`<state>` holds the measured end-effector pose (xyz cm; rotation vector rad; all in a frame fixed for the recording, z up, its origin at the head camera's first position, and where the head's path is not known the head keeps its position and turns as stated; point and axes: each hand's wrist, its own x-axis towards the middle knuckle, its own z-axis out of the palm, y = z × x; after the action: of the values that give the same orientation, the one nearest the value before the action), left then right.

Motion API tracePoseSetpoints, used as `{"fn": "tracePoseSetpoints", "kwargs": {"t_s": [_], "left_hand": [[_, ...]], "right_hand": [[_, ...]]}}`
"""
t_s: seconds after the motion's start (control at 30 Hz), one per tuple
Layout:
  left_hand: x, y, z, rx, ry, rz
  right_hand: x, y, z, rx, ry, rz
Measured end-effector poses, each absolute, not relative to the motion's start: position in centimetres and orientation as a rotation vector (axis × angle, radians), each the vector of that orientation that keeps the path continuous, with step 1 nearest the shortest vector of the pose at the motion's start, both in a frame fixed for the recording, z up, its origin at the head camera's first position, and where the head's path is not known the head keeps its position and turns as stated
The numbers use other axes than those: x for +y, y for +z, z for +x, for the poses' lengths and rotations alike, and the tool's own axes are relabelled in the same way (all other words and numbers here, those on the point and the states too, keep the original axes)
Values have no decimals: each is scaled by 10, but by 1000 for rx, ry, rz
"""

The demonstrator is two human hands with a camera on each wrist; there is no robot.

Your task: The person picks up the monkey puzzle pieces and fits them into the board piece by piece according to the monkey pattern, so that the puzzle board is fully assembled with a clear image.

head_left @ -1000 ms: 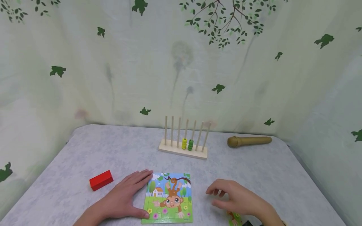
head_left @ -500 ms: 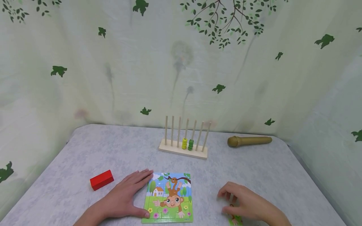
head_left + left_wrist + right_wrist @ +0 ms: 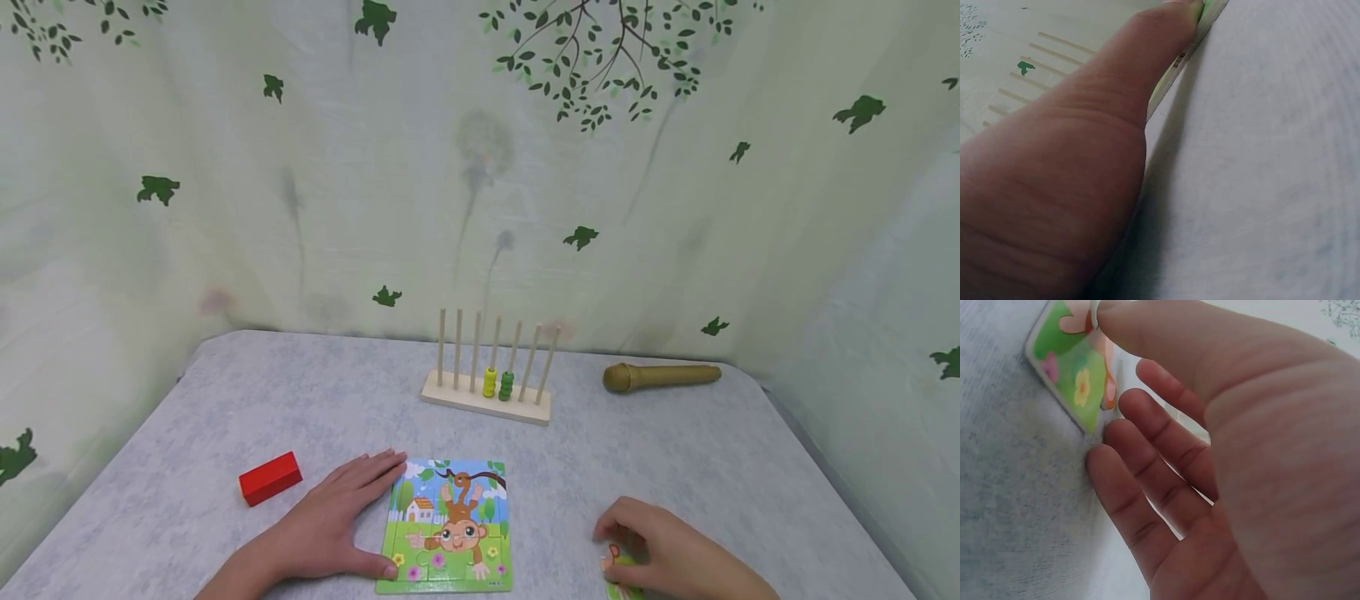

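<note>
A square monkey puzzle (image 3: 450, 529) lies flat on the table in the head view. My left hand (image 3: 330, 525) rests along its left side, fingers spread and the thumb over its lower left corner. In the left wrist view that thumb (image 3: 1166, 37) touches the puzzle's edge. To the right, my right hand (image 3: 667, 550) pinches a small puzzle piece (image 3: 617, 590) between thumb and fingers. The right wrist view shows the piece (image 3: 1063, 359) printed with green, a yellow flower and a pink flower. Part of it is hidden behind the thumb.
A wooden peg stand (image 3: 486, 404) with yellow and green beads stands behind the puzzle. A toy microphone (image 3: 662, 377) lies at the back right. Left of my left hand is a red block (image 3: 270, 478). A leaf-patterned cloth (image 3: 360, 183) hangs behind the table.
My right hand has moved right and toward the near edge, and its thumb and fingers have closed on the puzzle piece. The left hand and the monkey puzzle have stayed put.
</note>
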<state>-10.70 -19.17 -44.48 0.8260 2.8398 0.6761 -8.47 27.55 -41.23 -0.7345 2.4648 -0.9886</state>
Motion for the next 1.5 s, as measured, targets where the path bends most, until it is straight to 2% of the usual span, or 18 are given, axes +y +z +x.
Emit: {"fn": "tracePoseSetpoints", "kwargs": {"t_s": [0.23,1.3,1.5], "left_hand": [[-193,-447,-108,2857,672,848],[-194,-450,-107,2893,659,876],[-193,-449,-107,2873,661,863]], "right_hand": [[278,-419,-84,2465,-1026,-932],[264,-423,-87,2666,-935,-1109],[258,-423,-88,2769,-855,-992]]}}
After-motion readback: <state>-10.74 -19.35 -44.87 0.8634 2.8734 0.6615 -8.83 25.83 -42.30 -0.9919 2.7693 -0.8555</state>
